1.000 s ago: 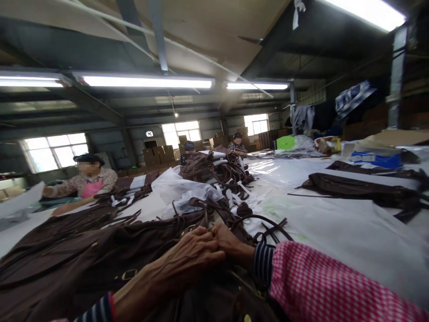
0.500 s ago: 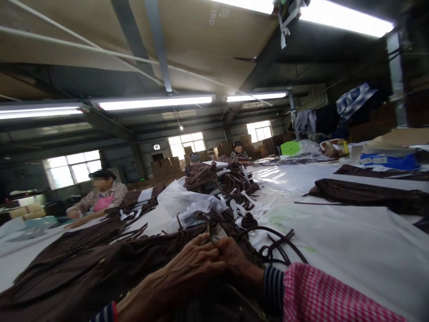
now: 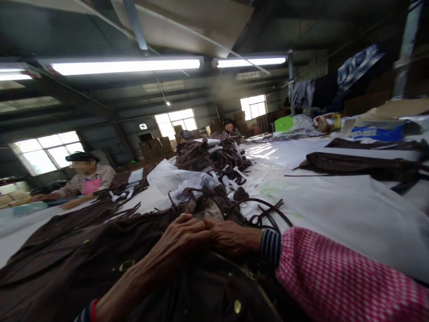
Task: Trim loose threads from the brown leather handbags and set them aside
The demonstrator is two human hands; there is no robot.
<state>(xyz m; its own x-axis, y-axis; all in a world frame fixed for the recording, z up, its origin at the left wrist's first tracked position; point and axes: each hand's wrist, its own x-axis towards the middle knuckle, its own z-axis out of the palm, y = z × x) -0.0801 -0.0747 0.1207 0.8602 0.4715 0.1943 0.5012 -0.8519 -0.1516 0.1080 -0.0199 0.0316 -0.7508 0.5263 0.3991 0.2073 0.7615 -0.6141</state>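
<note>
My left hand (image 3: pixel 186 235) and my right hand (image 3: pixel 228 235) meet at the middle, knuckles side by side, over a dark brown fabric piece (image 3: pixel 197 290) with brass-coloured fittings and a zip edge. Both hands are closed on its upper part, their fingertips largely hidden. Just beyond my fingers, a lighter beige patch (image 3: pixel 213 211) shows among the brown material. Dark cords (image 3: pixel 268 208) curl on the table right of it. More dark brown fabric (image 3: pixel 77 250) with metal fittings spreads out at the left.
A heap of brown strapped pieces (image 3: pixel 211 156) with white tags rises ahead, beside crumpled clear plastic (image 3: pixel 182 179). White sheeting (image 3: pixel 338 205) covers the right side, where another brown piece (image 3: pixel 355 165) lies. A co-worker (image 3: pixel 90 179) sits at the left; other people are farther back.
The view has tipped downward, so more of the brown fabric and its brass fittings shows. My right hand now lies flatter and more sideways against my left, and both stay closed together.
</note>
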